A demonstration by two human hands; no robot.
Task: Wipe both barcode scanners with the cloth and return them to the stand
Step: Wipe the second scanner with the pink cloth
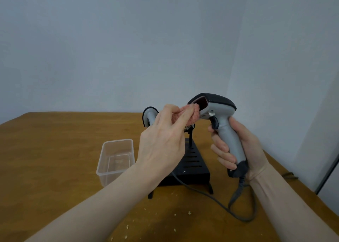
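Observation:
My right hand [236, 148] grips the handle of a grey and black barcode scanner [218, 111], held upright above the table with its window facing left. My left hand [163, 140] pinches a bunched pink cloth [194, 114] and holds it against the scanner's window. Behind my left hand a second grey scanner [149, 116] sits on the black stand [192, 161]; only its curved top shows. A dark cable [238, 218] runs from the held scanner's base down onto the table.
A clear plastic tub [115, 161] stands left of the stand on the wooden table [55, 159]. Small crumbs [189, 213] lie scattered near the front edge. A pale wall rises behind, and the table's right edge runs close to my right forearm.

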